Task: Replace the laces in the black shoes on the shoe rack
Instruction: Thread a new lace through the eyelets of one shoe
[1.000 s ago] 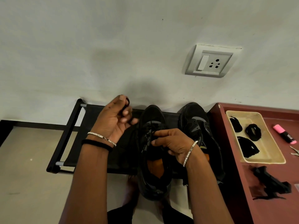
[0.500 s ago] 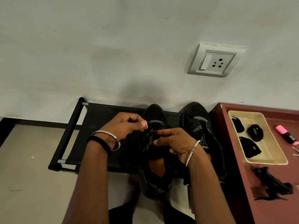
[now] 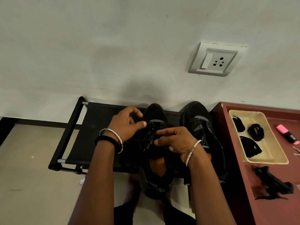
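Between left hand (image 3: 128,125) and right hand (image 3: 176,141), the black lace (image 3: 150,133) barely shows.

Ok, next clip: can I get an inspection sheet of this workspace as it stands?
Surface: black fabric shoe rack on a pale floor, against the wall.
Job's things: two black shoes on the rack. The middle shoe has a lace at its eyelets. The shoe by the table has no hand on it. Coiled black laces lie in a beige tray.
Clutter: pink highlighter and a black bundle on the maroon table.
Grippers: left hand pinches the lace; right hand grips the middle shoe at the eyelets.
Cables: nothing seen.
Surroundings: wall socket with a switch.
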